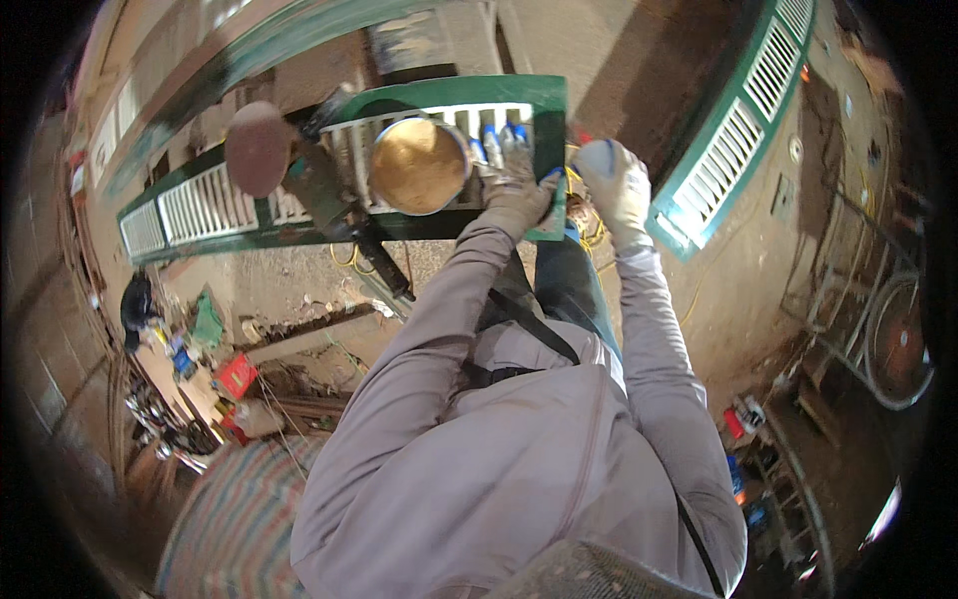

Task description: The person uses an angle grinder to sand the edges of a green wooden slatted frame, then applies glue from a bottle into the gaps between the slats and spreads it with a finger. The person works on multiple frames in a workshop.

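Resting flat, the gloved left hand (514, 195) presses the green shutter (544, 105); right hand (617, 185) curled, empty.

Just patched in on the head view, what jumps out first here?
A green louvred shutter panel lies across the upper middle, with a round metal tin of tan-brown liquid standing on it. The gloved left hand rests on the panel's right end beside the tin; the gloved right hand is just past that end.

a round metal bowl (419, 165) and grinder (329, 190) crowd the green shutter (200, 205) (bare floor opens rightward).
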A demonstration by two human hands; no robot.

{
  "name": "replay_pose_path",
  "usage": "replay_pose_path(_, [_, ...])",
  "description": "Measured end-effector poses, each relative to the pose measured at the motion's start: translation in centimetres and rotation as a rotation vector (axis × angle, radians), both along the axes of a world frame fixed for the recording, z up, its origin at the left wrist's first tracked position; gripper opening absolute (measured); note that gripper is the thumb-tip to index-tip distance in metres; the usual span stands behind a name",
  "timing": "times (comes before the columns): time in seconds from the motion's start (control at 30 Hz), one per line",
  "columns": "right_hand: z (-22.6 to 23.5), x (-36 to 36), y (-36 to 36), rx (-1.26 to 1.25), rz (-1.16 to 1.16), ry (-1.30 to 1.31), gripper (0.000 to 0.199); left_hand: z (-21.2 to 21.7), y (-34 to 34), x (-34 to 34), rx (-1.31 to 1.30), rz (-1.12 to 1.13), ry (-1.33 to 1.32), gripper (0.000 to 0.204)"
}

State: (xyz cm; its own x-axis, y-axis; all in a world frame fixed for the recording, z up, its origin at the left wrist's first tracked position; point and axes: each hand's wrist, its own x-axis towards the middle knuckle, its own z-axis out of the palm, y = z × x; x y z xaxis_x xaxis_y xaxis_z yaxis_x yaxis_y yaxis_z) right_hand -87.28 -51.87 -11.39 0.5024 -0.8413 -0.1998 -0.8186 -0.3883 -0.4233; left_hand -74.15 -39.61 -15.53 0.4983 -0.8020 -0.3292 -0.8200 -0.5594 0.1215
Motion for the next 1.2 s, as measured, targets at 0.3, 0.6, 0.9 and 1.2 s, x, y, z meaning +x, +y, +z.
replay_pose_path(0.3, [0.1,5.5,-1.4,0.101,-0.057,-0.517,0.062,-0.1,0.0,0.1,0.062,0.021,0.017,0.103])
replay_pose_path(0.6, [-1.1,8.3,-0.1,0.117,-0.025,-0.527,0.064,-0.6,0.3,0.3,-0.003,0.020,0.088,0.101])
replay_pose_path(0.9, [-1.5,-3.8,3.2,0.125,-0.149,-0.480,0.070,7.4,7.5,1.3,-0.782,0.013,0.244,0.043])
replay_pose_path(1.2, [2.1,-1.5,7.9,0.342,0.012,-0.532,0.067,2.8,11.1,14.3,-0.239,0.137,-0.376,0.025])
